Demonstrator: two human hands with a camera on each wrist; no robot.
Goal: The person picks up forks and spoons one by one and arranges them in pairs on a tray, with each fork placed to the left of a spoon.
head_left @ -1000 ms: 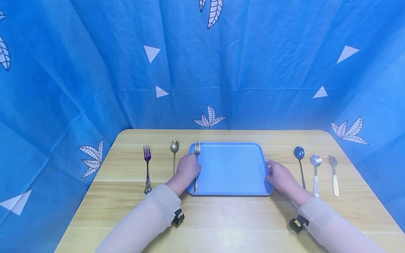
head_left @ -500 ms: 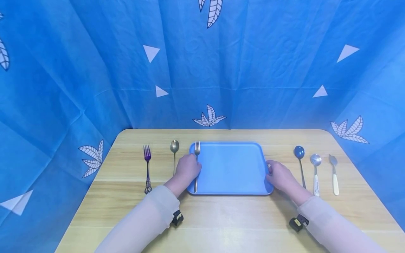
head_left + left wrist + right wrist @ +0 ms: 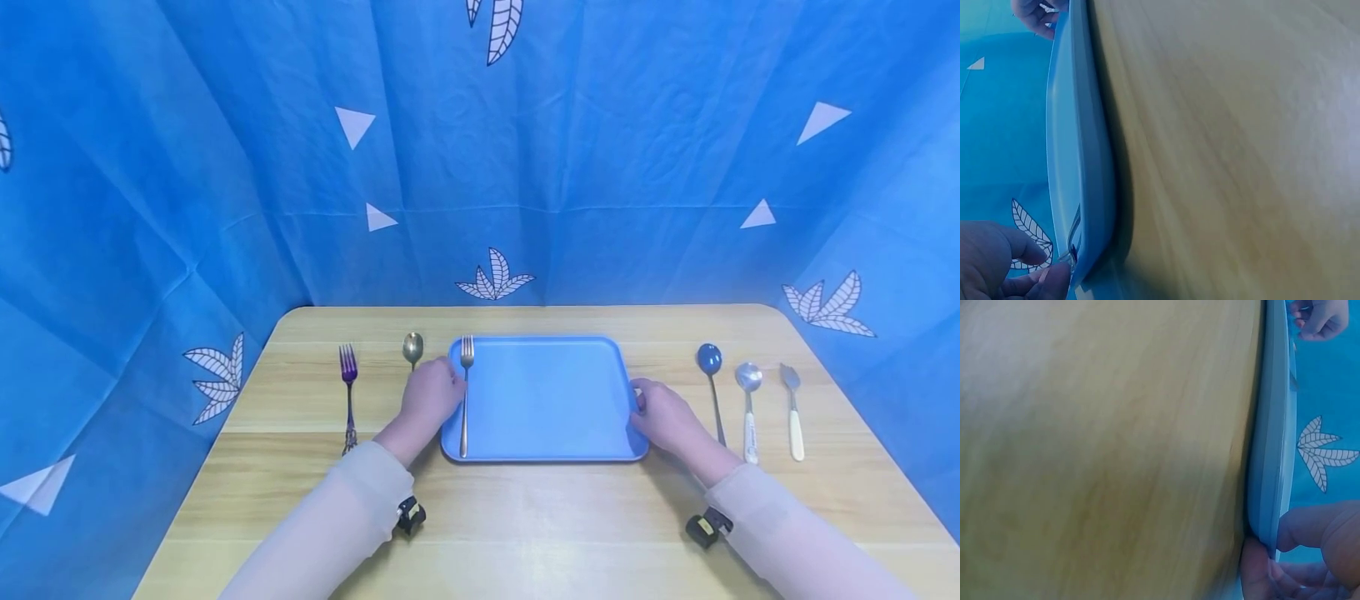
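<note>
A blue rectangular tray (image 3: 551,400) lies on the table, a silver fork (image 3: 464,392) lengthwise along its left side. My left hand (image 3: 431,392) hovers at the tray's left rim, beside the fork. In the left wrist view its thumb and fingers are loosely bent and parted, and nothing is held. My right hand (image 3: 663,417) pinches the tray's right rim, with fingers (image 3: 1300,531) on both sides of that edge. Partly covered by the left hand, a metal spoon (image 3: 412,346) lies to the left of the tray.
A purple fork (image 3: 348,375) is at the table's far left. Right of the tray lie a dark blue spoon (image 3: 709,360), a white-handled spoon (image 3: 749,408) and a white-handled fork-like utensil (image 3: 793,408). A blue patterned cloth (image 3: 555,167) hangs behind the wooden table (image 3: 555,533).
My left hand has let go of the silver fork and moved slightly left and up, leaving the fork on the tray. The right hand stays on the tray's rim.
</note>
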